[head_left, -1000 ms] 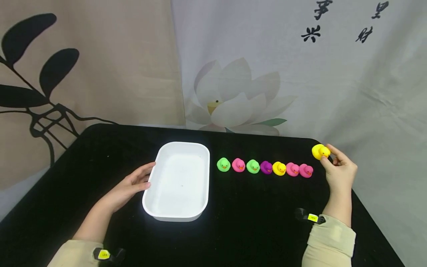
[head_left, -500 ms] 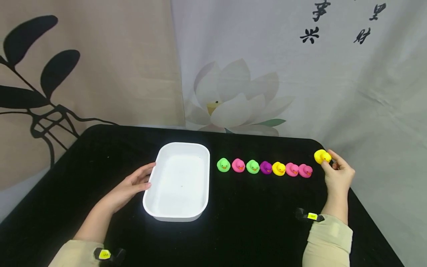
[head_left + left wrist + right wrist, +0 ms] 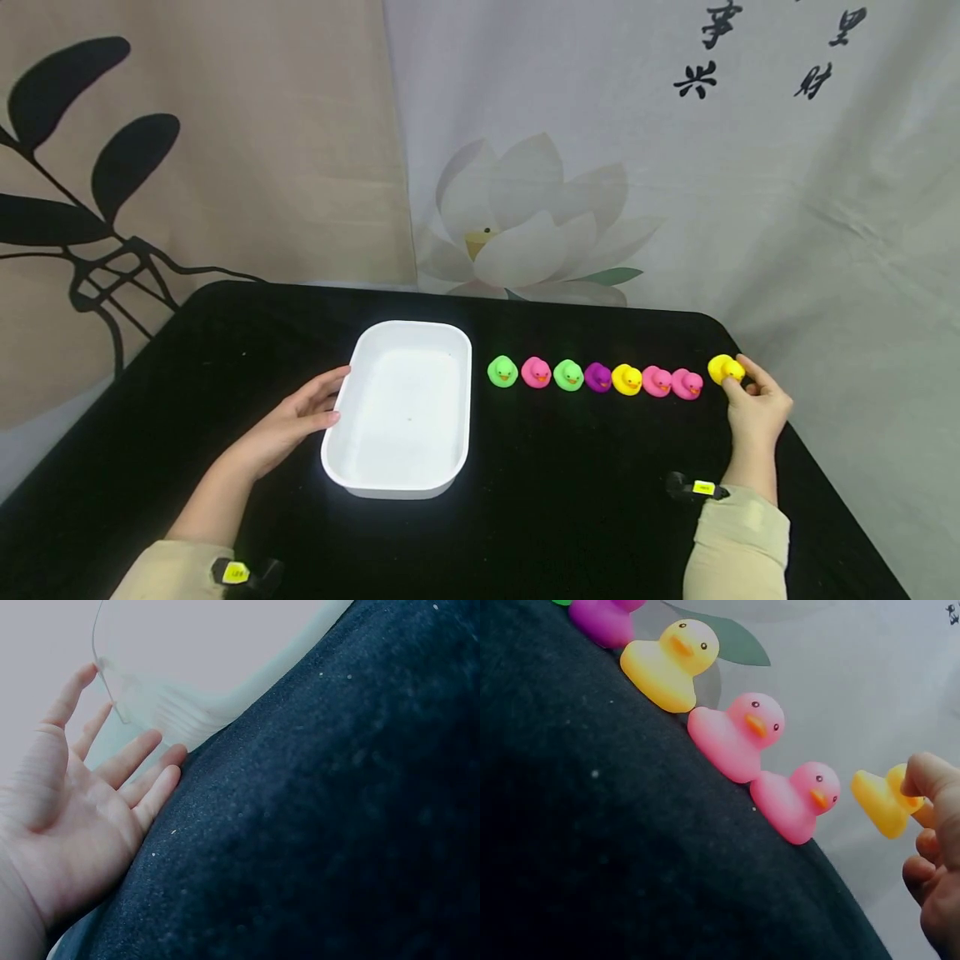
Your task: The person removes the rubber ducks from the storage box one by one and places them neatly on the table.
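Note:
My right hand (image 3: pixel 759 410) pinches a yellow rubber duck (image 3: pixel 725 367) between thumb and fingers, past the right end of a row of ducks. In the right wrist view a gap shows between this held duck (image 3: pixel 881 802) and the last pink duck (image 3: pixel 795 802). At the left, my left hand (image 3: pixel 288 421) touches the side of a white plastic tray (image 3: pixel 327 454), its fingers extended. The left wrist view shows the left hand (image 3: pixel 90 802) palm toward the camera, fingertips at the tray's wall (image 3: pixel 180 712).
The row holds a green duck (image 3: pixel 502 372), pink duck (image 3: pixel 536 372), second green duck (image 3: pixel 568 375), purple duck (image 3: pixel 598 377), yellow duck (image 3: pixel 627 380) and two pink ones. A black cloth (image 3: pixel 555 500) covers the table. A printed curtain (image 3: pixel 300 167) hangs behind.
My right hand has lowered the yellow duck toward the table, level with the row's right end. The left hand and the tray have stayed in place.

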{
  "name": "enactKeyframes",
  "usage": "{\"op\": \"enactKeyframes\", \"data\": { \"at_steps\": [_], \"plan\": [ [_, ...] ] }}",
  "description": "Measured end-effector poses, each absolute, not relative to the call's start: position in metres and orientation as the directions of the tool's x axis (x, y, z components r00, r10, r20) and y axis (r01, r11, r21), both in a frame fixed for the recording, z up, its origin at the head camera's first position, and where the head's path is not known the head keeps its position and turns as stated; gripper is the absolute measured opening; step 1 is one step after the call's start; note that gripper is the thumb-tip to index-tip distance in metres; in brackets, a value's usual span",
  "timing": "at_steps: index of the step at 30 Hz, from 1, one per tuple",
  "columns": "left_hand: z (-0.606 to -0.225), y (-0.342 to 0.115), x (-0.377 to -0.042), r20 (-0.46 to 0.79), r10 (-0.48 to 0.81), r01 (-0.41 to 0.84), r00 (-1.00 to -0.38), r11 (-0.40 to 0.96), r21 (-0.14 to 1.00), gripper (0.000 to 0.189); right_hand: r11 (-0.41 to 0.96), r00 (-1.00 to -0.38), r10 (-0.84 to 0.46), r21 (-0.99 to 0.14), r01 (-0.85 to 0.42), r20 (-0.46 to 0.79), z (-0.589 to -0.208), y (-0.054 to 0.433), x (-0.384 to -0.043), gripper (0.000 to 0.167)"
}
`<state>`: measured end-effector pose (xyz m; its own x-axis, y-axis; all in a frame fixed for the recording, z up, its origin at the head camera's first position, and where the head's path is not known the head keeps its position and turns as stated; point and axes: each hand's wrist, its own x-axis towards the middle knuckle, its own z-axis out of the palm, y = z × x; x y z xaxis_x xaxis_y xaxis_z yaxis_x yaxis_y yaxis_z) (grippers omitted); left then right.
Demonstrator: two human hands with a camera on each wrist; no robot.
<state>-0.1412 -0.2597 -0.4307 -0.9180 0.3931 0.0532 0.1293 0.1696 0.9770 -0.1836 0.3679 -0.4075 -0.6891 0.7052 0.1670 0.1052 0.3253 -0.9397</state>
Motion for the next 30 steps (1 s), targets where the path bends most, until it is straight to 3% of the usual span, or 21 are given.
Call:
{"op": "enactKeyframes", "data": {
  "at_steps": [11,30],
  "plan": [
    [-0.432,-0.258,-0.142,0.033,0.376,0.104,-0.926,0.171,0.980,0.065,0.224,-0.679,0.731,-0.963,0.147,0.066,-0.420,0.372,-0.184,0.040],
    [-0.428,-0.257,-0.139,0.040,0.376,0.115,-0.926,0.179,0.977,0.065,0.349,-0.727,0.684,-0.902,0.254,0.060,-0.434,0.374,-0.190,0.041]
  ]
}}
